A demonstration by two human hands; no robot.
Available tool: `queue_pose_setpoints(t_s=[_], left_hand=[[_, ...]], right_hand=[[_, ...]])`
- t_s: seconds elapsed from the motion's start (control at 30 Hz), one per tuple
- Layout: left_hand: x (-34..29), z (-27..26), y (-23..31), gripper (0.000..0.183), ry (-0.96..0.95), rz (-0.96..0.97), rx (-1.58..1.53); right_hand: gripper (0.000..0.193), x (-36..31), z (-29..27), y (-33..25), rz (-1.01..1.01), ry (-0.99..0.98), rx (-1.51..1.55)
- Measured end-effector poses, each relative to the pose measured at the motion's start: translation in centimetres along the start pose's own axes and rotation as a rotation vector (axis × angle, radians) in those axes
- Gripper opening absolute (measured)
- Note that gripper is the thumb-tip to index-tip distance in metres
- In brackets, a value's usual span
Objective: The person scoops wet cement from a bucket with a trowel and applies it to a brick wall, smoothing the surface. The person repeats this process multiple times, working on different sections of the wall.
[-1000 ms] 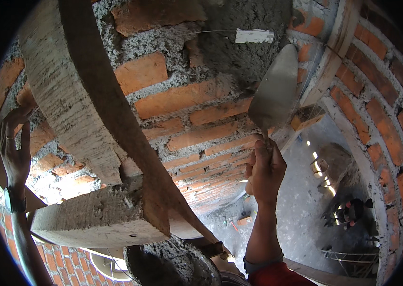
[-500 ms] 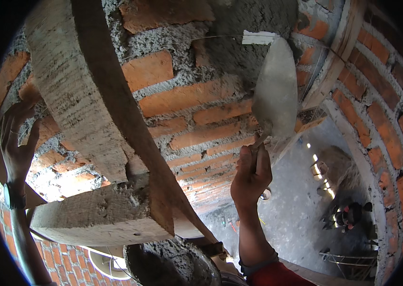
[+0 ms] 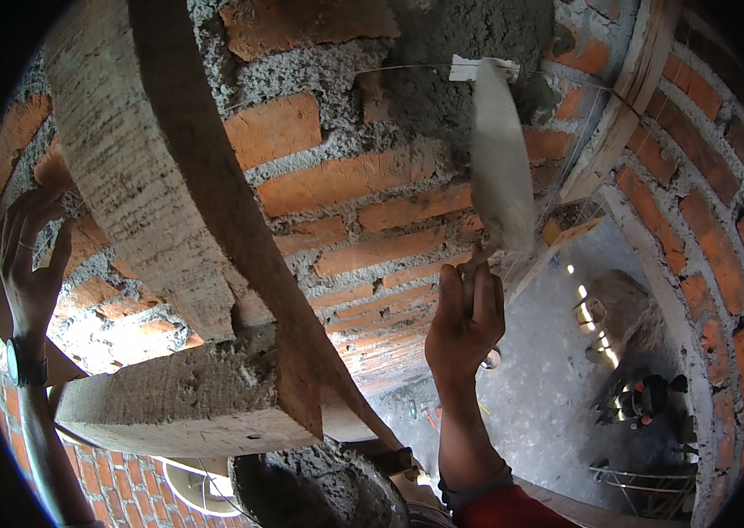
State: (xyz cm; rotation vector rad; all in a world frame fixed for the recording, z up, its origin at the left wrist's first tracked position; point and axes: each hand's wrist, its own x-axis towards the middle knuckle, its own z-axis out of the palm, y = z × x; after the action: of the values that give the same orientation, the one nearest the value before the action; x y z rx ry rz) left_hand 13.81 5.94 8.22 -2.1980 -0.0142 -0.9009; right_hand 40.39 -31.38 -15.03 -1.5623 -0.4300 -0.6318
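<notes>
My right hand [image 3: 467,321] is closed round the handle of a trowel [image 3: 502,158], raised in front of a brick wall [image 3: 337,189]. The trowel's grey blade points up, and its tip overlaps a small white strip [image 3: 470,69] set against wet grey mortar [image 3: 429,97]. A thin string [image 3: 407,67] runs across the wall at the strip. Far left, my left hand [image 3: 33,242] rests with fingers spread against the brickwork beside a thick timber. It holds nothing that I can see, and a watch [image 3: 13,361] is on that wrist.
A heavy timber beam [image 3: 139,167] slants between my hands and meets a wooden block [image 3: 178,396]. Below it sits a mortar-crusted bucket [image 3: 319,484]. Far below at right lies a grey floor [image 3: 530,422] with a person [image 3: 645,400] on it. A wooden post [image 3: 609,141] stands right of the mortar.
The trowel blade has turned, showing a narrower face, and its tip has shifted slightly left and down over the white strip. My left hand stays in place.
</notes>
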Motion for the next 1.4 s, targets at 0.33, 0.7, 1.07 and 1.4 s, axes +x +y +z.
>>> queue_pose_setpoints(t_s=[0.33, 0.7, 1.07, 1.4], left_hand=[[-0.4, 0.2, -0.2, 0.024, -0.004, -0.01, 0.032], [-0.3, 0.0, -0.3, 0.023, -0.017, -0.004, -0.023], [-0.6, 0.3, -0.8, 0.025, -0.012, 0.019, -0.004], [-0.5, 0.4, -0.5, 0.028, -0.004, 0.018, 0.006]], right_hand=[[0.033, 0.4, -0.4, 0.8, -0.098, 0.072, -0.119], [0.036, 1.1, -0.8, 0.6, -0.008, 0.109, -0.085], [0.035, 1.8, -0.8, 0.7, -0.097, 0.088, -0.126], [0.026, 1.6, -0.6, 0.2, -0.033, 0.147, -0.045]])
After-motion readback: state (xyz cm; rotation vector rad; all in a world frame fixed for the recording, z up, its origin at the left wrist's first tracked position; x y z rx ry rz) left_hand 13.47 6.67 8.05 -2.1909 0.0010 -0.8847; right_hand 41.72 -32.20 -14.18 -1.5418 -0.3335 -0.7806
